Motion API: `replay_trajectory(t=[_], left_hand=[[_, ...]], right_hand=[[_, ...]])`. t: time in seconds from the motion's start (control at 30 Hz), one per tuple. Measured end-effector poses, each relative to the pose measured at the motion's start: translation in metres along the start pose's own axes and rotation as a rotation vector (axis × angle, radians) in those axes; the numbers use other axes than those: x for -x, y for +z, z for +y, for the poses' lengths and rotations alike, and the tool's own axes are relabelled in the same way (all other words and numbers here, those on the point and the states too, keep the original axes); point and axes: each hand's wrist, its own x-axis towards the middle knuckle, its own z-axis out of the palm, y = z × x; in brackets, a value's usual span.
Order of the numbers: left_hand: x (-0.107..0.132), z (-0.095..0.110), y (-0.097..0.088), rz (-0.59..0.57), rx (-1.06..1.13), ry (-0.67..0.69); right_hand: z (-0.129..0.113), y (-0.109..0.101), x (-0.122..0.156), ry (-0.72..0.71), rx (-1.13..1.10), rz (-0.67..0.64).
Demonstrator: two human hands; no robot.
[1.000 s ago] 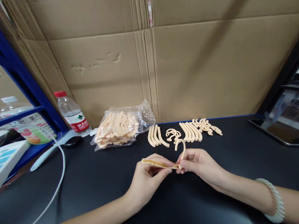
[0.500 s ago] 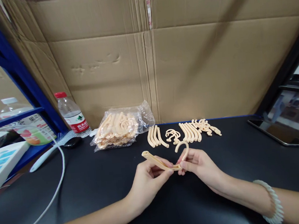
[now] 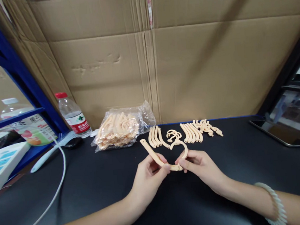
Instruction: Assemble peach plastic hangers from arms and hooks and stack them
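Between thumb and fingers, my left hand (image 3: 152,174) pinches a cream, curved hanger arm (image 3: 148,149), its far end pointing up and left. My right hand (image 3: 198,162) pinches a cream hanger hook (image 3: 184,148) near its base, with the curve upward. The hook's base meets the lower end of the arm between my two hands; fingertips partly hide the joint, and I cannot tell whether the parts are locked together. Behind my hands lie a few loose hooks (image 3: 173,134), flanked by a left row of hanger arms (image 3: 156,137) and a right row of hanger arms (image 3: 192,132).
Small cream pieces (image 3: 208,126) lie right of the rows. A clear bag of hanger parts (image 3: 117,129) sits back left, near a red-capped bottle (image 3: 73,116). A white cable (image 3: 62,177) crosses the black table (image 3: 93,188) at left; a tablet-like device (image 3: 276,134) lies right.
The hanger arm has turned, with its far end now higher and showing more of its broad side. The hook has tipped leftward, and its base stays against the arm.
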Motion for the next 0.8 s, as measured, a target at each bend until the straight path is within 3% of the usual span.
replay_trajectory(t=[0.23, 0.43, 0.57, 0.67, 0.8], left_hand=[[0.001, -0.002, 0.0, -0.01, 0.027, -0.023], [0.0, -0.006, 0.003, -0.173, 0.094, -0.069], [0.0, -0.006, 0.003, -0.171, 0.122, -0.116], [-0.001, -0.002, 0.003, -0.132, 0.15, -0.148], [-0.003, 0.004, 0.002, -0.081, 0.166, -0.18]], right_hand=[[0.0, 0.0, 0.0, -0.003, 0.041, -0.016], [0.005, 0.003, 0.0, 0.021, -0.062, -0.057], [0.007, -0.003, -0.003, 0.016, -0.054, -0.099], [0.004, -0.023, -0.014, -0.117, 0.131, -0.021], [0.004, -0.065, -0.036, -0.494, 0.727, 0.115]])
